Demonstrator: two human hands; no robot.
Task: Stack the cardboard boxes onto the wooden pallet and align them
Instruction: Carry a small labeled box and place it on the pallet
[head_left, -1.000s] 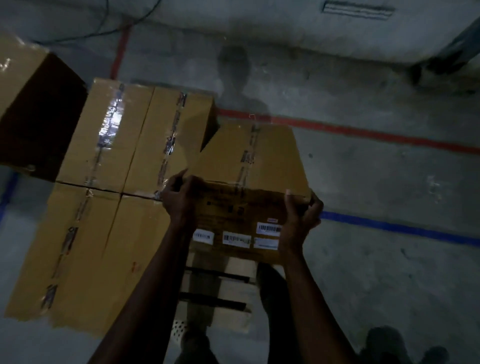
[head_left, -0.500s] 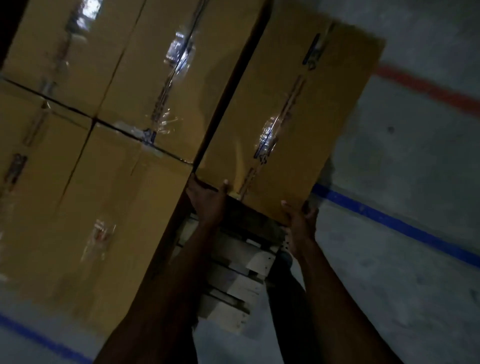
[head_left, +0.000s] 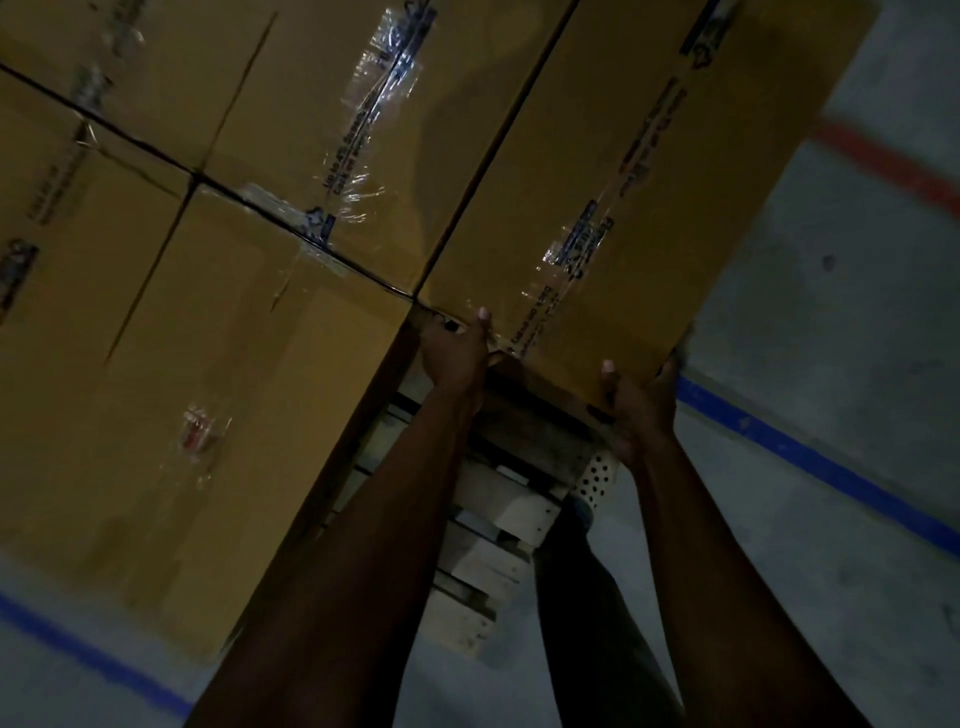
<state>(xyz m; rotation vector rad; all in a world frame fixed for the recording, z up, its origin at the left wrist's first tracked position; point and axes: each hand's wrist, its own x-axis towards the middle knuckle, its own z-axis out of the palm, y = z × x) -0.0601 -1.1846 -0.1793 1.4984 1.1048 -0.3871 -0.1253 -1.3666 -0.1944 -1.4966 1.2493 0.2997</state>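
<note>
I hold a long taped cardboard box (head_left: 639, 171) by its near end. My left hand (head_left: 457, 348) grips its near left corner and my right hand (head_left: 634, 400) grips its near right corner, thumbs on top. The box lies flush against the right side of several stacked cardboard boxes (head_left: 218, 291), its top level with theirs. Below its near end, the slats of the wooden pallet (head_left: 498, 514) show between my forearms. Whether the box rests fully on the pallet is hidden.
Grey concrete floor lies to the right with a blue line (head_left: 810, 462) and a red line (head_left: 888, 166). Another blue line (head_left: 88, 660) crosses the floor at lower left. A perforated metal piece (head_left: 597, 478) sits at the pallet's corner. My leg shows below.
The box has swung from a slanted, gapped position to lie flush beside the stack. My view has moved closer and lower over the boxes. Both hands keep their grip.
</note>
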